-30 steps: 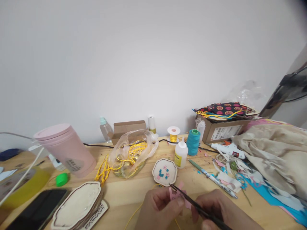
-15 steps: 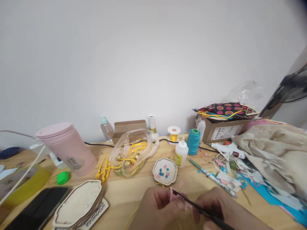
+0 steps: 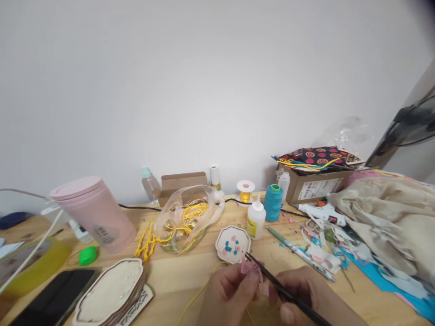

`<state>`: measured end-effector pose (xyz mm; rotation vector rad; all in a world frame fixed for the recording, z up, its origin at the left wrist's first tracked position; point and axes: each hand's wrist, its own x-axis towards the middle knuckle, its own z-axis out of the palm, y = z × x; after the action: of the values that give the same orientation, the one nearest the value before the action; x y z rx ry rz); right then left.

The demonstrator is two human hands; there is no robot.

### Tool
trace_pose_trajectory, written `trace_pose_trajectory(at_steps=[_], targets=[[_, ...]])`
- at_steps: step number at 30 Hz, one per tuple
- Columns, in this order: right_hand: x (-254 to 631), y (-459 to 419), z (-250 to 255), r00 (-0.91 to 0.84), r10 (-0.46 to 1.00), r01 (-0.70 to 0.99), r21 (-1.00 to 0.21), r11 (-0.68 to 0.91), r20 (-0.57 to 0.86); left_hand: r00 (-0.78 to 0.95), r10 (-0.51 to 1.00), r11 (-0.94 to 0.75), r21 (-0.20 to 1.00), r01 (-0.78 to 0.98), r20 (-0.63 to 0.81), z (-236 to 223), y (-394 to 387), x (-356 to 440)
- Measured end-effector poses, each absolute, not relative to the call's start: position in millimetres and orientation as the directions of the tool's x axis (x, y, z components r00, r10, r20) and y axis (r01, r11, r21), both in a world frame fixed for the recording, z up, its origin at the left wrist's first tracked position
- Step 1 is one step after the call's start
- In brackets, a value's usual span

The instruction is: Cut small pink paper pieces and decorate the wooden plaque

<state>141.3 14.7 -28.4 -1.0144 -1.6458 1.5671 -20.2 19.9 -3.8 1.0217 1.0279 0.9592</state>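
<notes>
My left hand (image 3: 234,290) pinches a small pink piece (image 3: 246,268) with darker flower outlines between thumb and fingers. Slim black tweezers (image 3: 280,287) are held by my right hand (image 3: 306,292), their two pointed tips slightly apart at the piece's upper edge. Another bit of pink shows below, beside the right fingertips. Just beyond my hands lies a scalloped wooden plaque (image 3: 222,253) bearing several tiny pink and teal shapes. A white squeeze bottle (image 3: 256,219) with a yellow label stands next to it. Thin yellow cord passes near my left hand.
At left are a pink tumbler (image 3: 97,213), a phone (image 3: 50,299) and stacked plaques (image 3: 110,290). A plastic bag (image 3: 190,217) holds yellow cord and bells. A teal thread spool (image 3: 273,203) stands behind the bottle. To the right lie a pen (image 3: 299,253), scraps (image 3: 322,253) and a glue gun (image 3: 322,213).
The pink piece has risen slightly and turned in my left hand. The tweezers' tips have moved up to its upper edge and now show apart.
</notes>
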Motion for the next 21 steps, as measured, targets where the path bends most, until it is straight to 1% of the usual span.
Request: trace_pose_trajectory(at_steps=[3,6,10,13,15,18,21], targets=[[143.0,13.8,-33.0,-0.485,0.868,0.138,-0.990,-0.040,-0.103,0.179,0.960,0.244,0.955,-0.168,-0.214,-2.9,18.6,-21.2],[145.2,14.2,-37.1,-0.507,0.851,0.170,-0.984,-0.058,-0.137,0.158,0.968,0.218,0.966,-0.140,-0.195,0.6,17.9,-23.1],[144.4,13.5,-37.5,-0.517,0.851,0.135,-0.990,-0.031,-0.097,0.158,0.969,0.208,0.970,-0.124,-0.187,5.0,17.6,-23.2],[142.7,13.2,-39.0,-0.498,0.861,0.137,-0.990,-0.041,-0.105,0.151,0.968,0.222,0.963,-0.155,-0.199,4.6,17.9,-22.2],[142.3,13.5,-39.8,-0.498,0.862,0.147,-0.989,-0.021,-0.093,0.156,0.967,0.228,0.958,-0.171,-0.203,3.0,18.3,-21.7],[142.3,14.0,-36.4,-0.513,0.857,0.147,-0.989,0.026,-0.054,0.155,0.970,0.213,0.962,-0.171,-0.187,1.5,18.7,-21.7],[142.4,14.0,-29.5,-0.518,0.854,0.121,-0.993,0.017,-0.048,0.185,0.968,0.205,0.961,-0.186,-0.171,3.1,18.3,-22.1]])
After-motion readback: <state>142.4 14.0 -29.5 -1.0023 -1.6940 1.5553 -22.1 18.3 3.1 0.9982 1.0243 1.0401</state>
